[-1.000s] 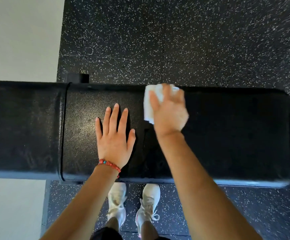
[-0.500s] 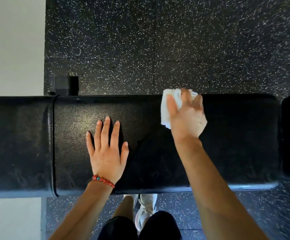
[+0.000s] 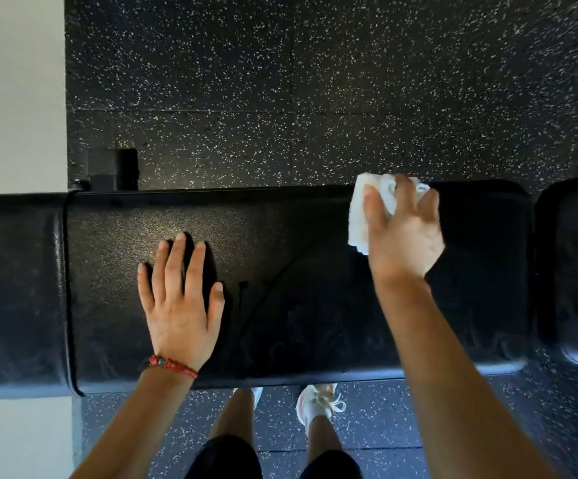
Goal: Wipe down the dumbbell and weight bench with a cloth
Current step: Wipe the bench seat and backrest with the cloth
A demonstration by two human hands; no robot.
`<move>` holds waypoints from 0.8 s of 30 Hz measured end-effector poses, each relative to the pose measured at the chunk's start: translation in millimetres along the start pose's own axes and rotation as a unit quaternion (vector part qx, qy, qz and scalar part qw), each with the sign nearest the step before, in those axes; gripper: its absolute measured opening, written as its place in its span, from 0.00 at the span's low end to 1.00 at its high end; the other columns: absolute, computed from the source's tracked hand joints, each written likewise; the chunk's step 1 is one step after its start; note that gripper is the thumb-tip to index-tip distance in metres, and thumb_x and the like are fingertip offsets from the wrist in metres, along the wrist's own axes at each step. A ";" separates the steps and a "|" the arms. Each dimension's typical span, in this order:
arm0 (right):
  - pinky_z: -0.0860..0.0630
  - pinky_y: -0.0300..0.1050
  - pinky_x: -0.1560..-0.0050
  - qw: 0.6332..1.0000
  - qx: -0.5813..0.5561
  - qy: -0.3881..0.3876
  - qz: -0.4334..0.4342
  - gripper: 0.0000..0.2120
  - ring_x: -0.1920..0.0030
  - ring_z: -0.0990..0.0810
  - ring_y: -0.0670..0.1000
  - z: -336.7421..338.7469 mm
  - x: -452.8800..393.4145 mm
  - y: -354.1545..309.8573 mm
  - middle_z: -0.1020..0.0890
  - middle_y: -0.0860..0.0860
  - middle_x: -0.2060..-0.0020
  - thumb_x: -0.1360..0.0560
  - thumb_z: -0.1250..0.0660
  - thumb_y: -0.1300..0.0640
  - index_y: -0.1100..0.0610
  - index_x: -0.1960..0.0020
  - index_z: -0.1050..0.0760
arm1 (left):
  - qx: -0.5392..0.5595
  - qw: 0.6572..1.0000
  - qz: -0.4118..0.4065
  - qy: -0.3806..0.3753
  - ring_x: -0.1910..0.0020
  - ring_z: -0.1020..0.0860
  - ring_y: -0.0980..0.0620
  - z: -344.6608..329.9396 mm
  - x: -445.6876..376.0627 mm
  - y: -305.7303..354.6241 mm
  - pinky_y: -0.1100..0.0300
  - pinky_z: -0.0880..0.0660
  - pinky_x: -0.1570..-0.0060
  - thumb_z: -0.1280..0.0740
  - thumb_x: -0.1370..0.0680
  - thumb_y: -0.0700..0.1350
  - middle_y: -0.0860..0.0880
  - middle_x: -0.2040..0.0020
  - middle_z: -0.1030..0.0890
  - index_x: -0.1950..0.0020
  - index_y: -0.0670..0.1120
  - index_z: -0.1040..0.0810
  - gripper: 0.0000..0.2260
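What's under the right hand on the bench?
A white cloth lies between the right hand and the bench pad, its left edge and top sticking out past the fingers. The rest is covered by the palm.

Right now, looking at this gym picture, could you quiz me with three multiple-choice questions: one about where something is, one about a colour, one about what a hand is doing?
1. Where on the bench pad is the cloth?
A. at the far edge, toward the right end
B. at the near edge, by the shoes
C. on the floor

2. What colour is the cloth?
A. blue
B. white
C. red

3. What is the left hand doing?
A. gripping a dumbbell
B. holding a spray bottle
C. lying flat on the pad with fingers straight

Answers:
1. A, since the cloth sits at the pad's far edge under the right hand.
2. B, since it shows bright white against the black pad.
3. C, since its palm and straight fingers rest on the pad and it holds nothing.
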State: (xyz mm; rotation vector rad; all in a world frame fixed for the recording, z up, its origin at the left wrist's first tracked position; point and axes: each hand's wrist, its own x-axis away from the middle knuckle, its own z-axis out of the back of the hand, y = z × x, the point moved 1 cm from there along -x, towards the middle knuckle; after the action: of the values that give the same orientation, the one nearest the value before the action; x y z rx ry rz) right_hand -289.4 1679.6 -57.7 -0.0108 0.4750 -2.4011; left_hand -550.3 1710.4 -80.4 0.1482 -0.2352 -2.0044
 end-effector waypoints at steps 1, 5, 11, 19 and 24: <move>0.26 0.46 0.76 1.000 -0.007 -0.007 0.011 0.16 0.69 0.21 0.61 -1.6 4.1 -5.9 0.22 0.64 0.62 0.30 0.31 0.48 0.61 0.52 0.20 | 0.006 1.000 -0.007 0.005 0.29 0.40 0.39 0.7 -1.4 8.5 0.43 0.51 0.29 0.45 0.22 0.50 0.39 0.29 0.34 0.30 0.42 0.34 0.22; 0.27 0.42 0.80 0.994 -0.024 -0.029 0.102 0.16 0.72 0.22 0.57 -4.7 10.9 -15.1 0.22 0.60 0.66 0.30 0.35 0.47 0.59 0.54 0.19 | 0.037 0.998 -0.060 -0.003 0.29 0.40 0.41 -5.3 -9.4 63.2 0.42 0.49 0.30 0.44 0.23 0.50 0.40 0.29 0.33 0.31 0.43 0.33 0.22; 0.26 0.48 0.75 0.998 -0.001 -0.016 0.060 0.19 0.67 0.21 0.61 11.1 -22.3 47.9 0.21 0.64 0.60 0.28 0.35 0.44 0.59 0.50 0.20 | 0.003 0.995 -0.079 -0.054 0.29 0.40 0.41 -24.7 -9.8 114.1 0.40 0.48 0.31 0.44 0.23 0.50 0.41 0.29 0.34 0.30 0.43 0.33 0.23; 0.29 0.48 0.66 0.998 -0.006 -0.028 -0.050 0.18 0.57 0.22 0.63 24.7 -29.9 77.2 0.23 0.65 0.51 0.27 0.34 0.47 0.58 0.44 0.23 | -0.022 0.995 -0.086 -0.052 0.29 0.40 0.40 -27.5 -7.3 113.5 0.40 0.48 0.31 0.45 0.23 0.51 0.41 0.28 0.34 0.29 0.43 0.35 0.23; 0.25 0.44 0.78 0.992 -0.024 -0.079 0.099 0.16 0.69 0.21 0.57 22.4 13.5 38.5 0.21 0.60 0.65 0.29 0.35 0.47 0.58 0.53 0.19 | -0.018 0.995 -0.081 -0.052 0.29 0.39 0.39 -23.4 -7.2 113.2 0.39 0.47 0.31 0.45 0.22 0.50 0.40 0.29 0.34 0.29 0.42 0.35 0.23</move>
State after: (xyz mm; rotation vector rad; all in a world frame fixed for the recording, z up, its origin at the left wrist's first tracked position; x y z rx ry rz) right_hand -272.7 1636.6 -51.4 -0.1673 0.4374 -2.1740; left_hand -442.9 1667.3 -76.9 0.0408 -0.2596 -2.1790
